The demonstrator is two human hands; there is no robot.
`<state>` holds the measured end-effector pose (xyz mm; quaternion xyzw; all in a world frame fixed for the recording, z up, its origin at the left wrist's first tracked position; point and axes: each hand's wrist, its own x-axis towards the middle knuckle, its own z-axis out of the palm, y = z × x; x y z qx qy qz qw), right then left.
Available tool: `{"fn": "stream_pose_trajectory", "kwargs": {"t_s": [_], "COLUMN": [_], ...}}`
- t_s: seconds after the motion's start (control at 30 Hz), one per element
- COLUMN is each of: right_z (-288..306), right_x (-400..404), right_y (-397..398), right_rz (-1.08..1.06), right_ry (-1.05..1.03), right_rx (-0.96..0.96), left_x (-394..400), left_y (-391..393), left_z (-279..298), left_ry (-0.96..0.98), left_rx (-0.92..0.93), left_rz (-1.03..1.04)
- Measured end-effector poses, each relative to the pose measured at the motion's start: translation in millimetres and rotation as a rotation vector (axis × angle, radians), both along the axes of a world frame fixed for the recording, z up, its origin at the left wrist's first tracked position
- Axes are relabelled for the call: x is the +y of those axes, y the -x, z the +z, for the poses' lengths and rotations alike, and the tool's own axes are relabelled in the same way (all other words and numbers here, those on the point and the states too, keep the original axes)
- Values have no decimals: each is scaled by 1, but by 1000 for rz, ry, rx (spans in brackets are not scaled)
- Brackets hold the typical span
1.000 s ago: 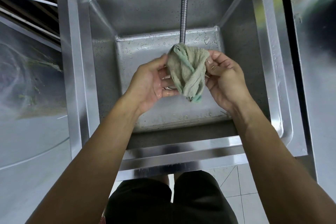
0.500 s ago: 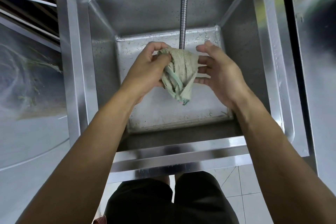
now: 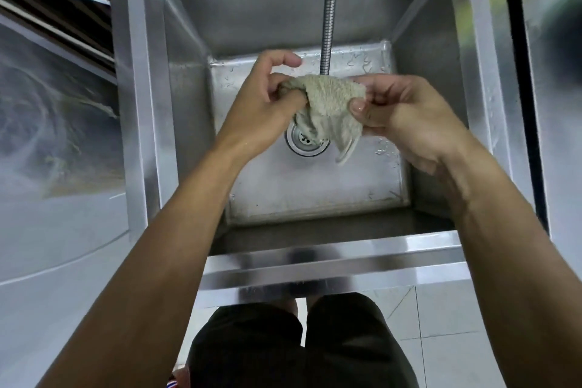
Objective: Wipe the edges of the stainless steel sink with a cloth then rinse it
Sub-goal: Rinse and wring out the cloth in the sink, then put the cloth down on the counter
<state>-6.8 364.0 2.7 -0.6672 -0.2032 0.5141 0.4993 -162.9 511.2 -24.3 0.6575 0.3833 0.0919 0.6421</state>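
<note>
- We hold one cloth [image 3: 327, 104] between both hands over the middle of the sink [image 3: 315, 258], just under the end of the hose [image 3: 329, 9] and above the drain [image 3: 307, 140].
- Our left hand [image 3: 261, 104] has its fingers curled round the bunched left end of the cloth; its forefinger arches free above.
- Our right hand [image 3: 403, 110] pinches the right edge between thumb and fingers.
- The cloth's long axis runs left to right between the two grips, and a loose corner hangs down toward the sink floor, to the right of the drain.
- Both hands are equally on the cloth, so neither is nearer; the hose mouth sits just behind the cloth's top edge.
- We see no clear stream of water from the hose; droplets lie on the sink floor.
- We judge the rinse or wringing step is in hand, with the cloth stretched ready to twist or spread.
- Count: one cloth, one sink, one hose, one drain, two hands.
</note>
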Motion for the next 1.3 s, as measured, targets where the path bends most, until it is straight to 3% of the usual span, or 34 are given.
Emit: {"fn": "stream_pose_trajectory", "kwargs": {"t_s": [0.1, 0.23, 0.37, 0.53, 0.67, 0.9, 1.13, 1.2, 1.3], "right_z": [3, 0, 7, 5, 17, 78, 101, 98, 80], "right_x": [1, -6, -16, -53, -102, -215, -333, -355, -384], "right_y": [0, 6, 20, 27, 25, 29, 46, 60, 77], "right_rz": [-101, -156, -243, -315, -367, -785, -1358, -1351, -1039], "right_ry": [-25, -17, -180, -116, 13, 224, 153, 184, 522], "right_rx": [73, -125, -193, -276, -194, -285, -149, -132, -225], "left_x": [-7, -9, -7, -26, -66, -157, -307, -349, -401], "left_y": [4, 10, 11, -8, -46, -144, -217, -229, -232], "left_z": [-5, -2, 14, 29, 28, 79, 111, 110, 95], "left_ry": [127, -51, -31, 38, -108, -228, -352, -503, -736], "left_rx": [-41, -116, -218, -60, -19, -4, -203, -302, -370], "left_rz": [56, -19, -96, -386, -473, -928, -1339, -1439, -1470]}}
